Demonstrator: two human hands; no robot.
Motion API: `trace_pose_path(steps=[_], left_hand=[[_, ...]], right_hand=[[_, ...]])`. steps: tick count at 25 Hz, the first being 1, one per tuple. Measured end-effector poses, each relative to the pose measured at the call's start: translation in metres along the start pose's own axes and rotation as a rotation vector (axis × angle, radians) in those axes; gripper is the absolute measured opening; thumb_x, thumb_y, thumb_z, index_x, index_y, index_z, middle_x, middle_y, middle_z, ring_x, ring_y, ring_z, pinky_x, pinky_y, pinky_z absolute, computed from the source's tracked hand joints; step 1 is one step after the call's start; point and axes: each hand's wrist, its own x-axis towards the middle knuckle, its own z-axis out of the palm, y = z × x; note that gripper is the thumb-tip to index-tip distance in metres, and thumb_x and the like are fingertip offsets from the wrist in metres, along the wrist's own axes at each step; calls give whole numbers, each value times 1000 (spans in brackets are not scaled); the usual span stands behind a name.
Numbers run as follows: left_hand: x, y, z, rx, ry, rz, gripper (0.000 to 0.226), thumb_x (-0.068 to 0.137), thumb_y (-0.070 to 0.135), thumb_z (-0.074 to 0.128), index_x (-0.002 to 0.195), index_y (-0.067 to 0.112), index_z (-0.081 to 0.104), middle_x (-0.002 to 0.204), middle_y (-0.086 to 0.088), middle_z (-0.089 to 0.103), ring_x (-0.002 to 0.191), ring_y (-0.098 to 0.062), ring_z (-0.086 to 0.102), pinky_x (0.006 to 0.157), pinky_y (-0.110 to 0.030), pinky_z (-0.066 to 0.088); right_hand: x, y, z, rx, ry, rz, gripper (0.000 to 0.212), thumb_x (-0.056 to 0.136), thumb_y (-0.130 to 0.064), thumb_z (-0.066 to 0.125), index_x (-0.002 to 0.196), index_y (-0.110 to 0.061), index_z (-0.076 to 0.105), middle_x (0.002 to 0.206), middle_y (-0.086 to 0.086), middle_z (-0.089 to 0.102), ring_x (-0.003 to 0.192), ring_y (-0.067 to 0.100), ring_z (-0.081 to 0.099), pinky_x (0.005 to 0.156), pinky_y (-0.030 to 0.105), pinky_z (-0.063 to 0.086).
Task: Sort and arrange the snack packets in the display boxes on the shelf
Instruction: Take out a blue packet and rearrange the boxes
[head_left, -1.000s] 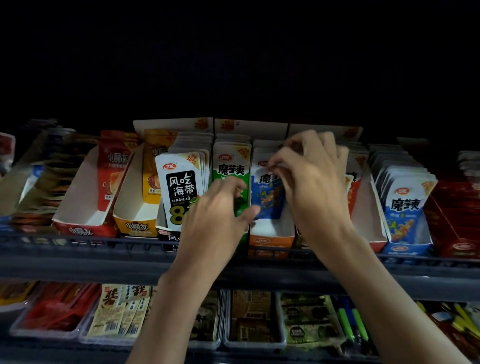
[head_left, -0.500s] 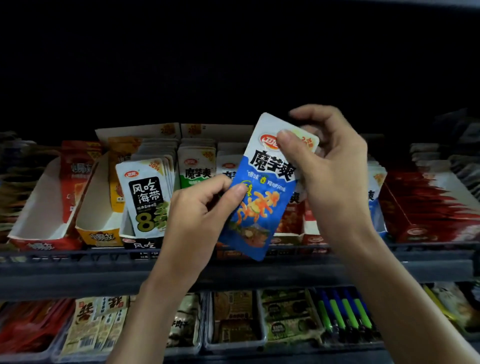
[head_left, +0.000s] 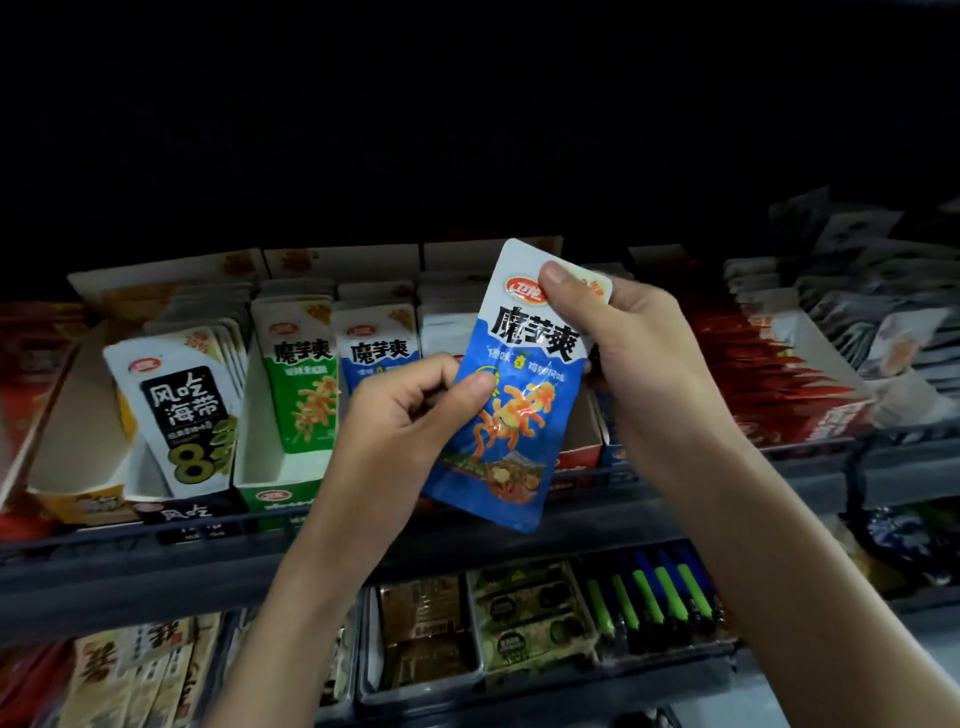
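Closest to the camera, two bare hands hold up one blue snack packet (head_left: 511, 387) in front of the shelf. The left hand (head_left: 402, 415) pinches its left edge between thumb and curled fingers. The right hand (head_left: 631, 343) pinches its top right corner, with the thumb pressed flat on the front. The packet leans a little to the right. It has a red oval logo at the top, big black letters that read 魔芋爽, and a picture of orange strips.

Lower down is a shelf with trays. One tray holds pens with green caps (head_left: 652, 592), and beside it sit dark brown packs (head_left: 431, 618) whose writing is too blurry to read.

Behind the hands, on the upper shelf rail (head_left: 130, 551), stand open display boxes. One white box (head_left: 156, 475) holds a white packet (head_left: 182, 410) that says 风吃海带 with a big 8. Just right of it a green packet (head_left: 301, 374) says 魔芋爽. Next is another blue packet (head_left: 376, 353) with the same words. Far right, red packets (head_left: 774, 379) lie stacked in a box. Above all is dark.
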Motion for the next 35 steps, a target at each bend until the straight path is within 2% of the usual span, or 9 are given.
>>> trace_pose_path(steps=[4,7,12,16,19,26,29,32,35], left_hand=[[3,-3,24,248,107,85,27,91,31,61,68,16,64,68,1,68,63,-14,65,53,-31,53],[12,-14,39,508,102,230,24,92,34,62,75,17,65,68,7,64,63,-11,60,54,-33,46],[16,-29,66,760,49,238,5,90,32,63,90,27,66,79,19,64,73,-1,59,60,-11,38],[18,-41,77,978,-70,231,15,91,41,57,104,36,62,99,19,65,83,2,61,73,-22,53],[17,-44,83,1108,-164,225,29,93,48,50,121,44,56,108,19,61,92,-4,61,77,-26,47],[19,-48,87,1192,-212,203,29,96,49,46,122,45,60,113,20,63,101,-4,55,76,-30,46],[20,-49,86,1168,-212,182,28,95,47,49,120,44,62,114,21,65,102,-4,55,81,-33,48],[20,-49,86,1132,-211,163,28,95,46,52,120,43,63,116,20,66,103,-6,55,85,-36,47],[20,-48,86,1121,-204,165,28,95,45,53,120,41,64,117,18,66,103,-5,54,82,-33,45]], right_hand=[[-4,-4,-26,-104,-47,51,13,93,-17,63,82,-11,63,49,-15,62,39,-7,53,40,4,36],[-3,-5,-46,-55,41,-42,12,93,-11,62,82,-9,63,47,-15,59,36,-5,49,39,4,33],[14,-5,-92,3,300,-282,12,93,-19,66,81,-16,65,65,-4,59,46,1,42,43,16,33],[22,6,-104,-41,384,-341,8,94,-15,65,86,-14,65,66,-10,63,51,-2,47,50,16,39],[25,16,-105,-67,370,-341,9,93,-9,64,84,-11,62,57,-16,63,48,-6,53,49,9,40],[34,38,-108,-346,243,-332,9,92,-17,68,96,-11,62,68,-11,65,58,-4,58,55,15,44],[36,45,-108,-464,191,-288,23,89,-16,71,107,-13,58,83,-6,68,70,-2,66,60,17,50],[34,49,-106,-596,180,-250,40,86,-11,73,117,-14,48,84,-7,63,69,-12,63,53,10,49],[31,58,-106,-711,151,-299,49,84,-8,75,120,-19,43,81,-13,55,66,0,60,54,12,47]])
